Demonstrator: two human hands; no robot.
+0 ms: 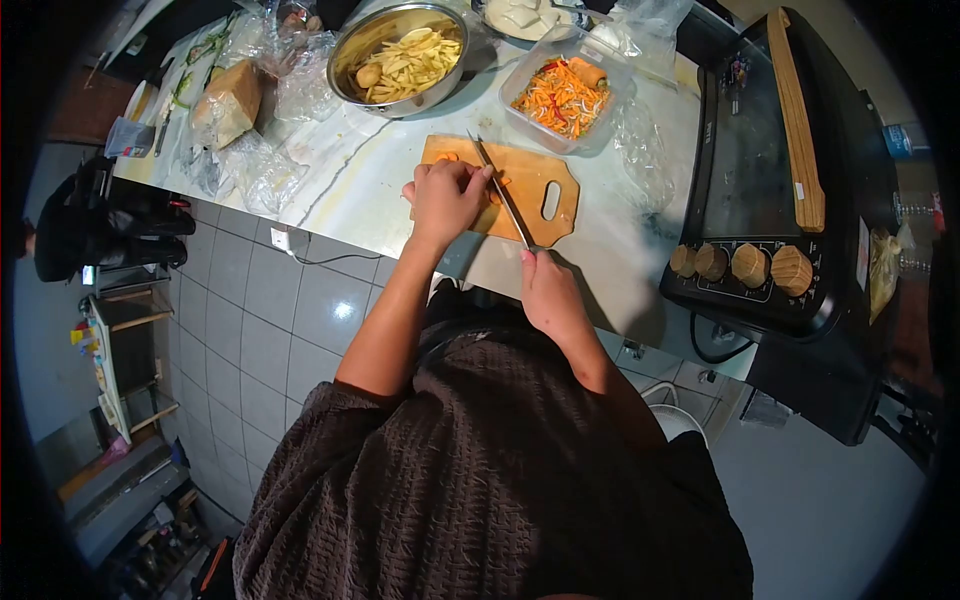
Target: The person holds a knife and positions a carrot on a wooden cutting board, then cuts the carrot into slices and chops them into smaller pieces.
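Observation:
A wooden cutting board (525,172) with an oval handle hole lies near the counter's front edge. My right hand (550,290) is wrapped round the handle of a knife (508,203), whose blade slants up and left across the board. Left of the blade, my left hand (447,202) has its fingers bent together over the board, close to small orange carrot pieces (496,190). What those fingers hold, if anything, is hidden. More orange bits lie at the board's upper left.
Behind the board stand a steel bowl (343,70) of cut potatoes and a plastic container (575,140) of shredded carrot. Plastic bags (262,180) and a brown package (228,102) lie left. A black oven (740,160) is at right. A person (95,225) is at far left.

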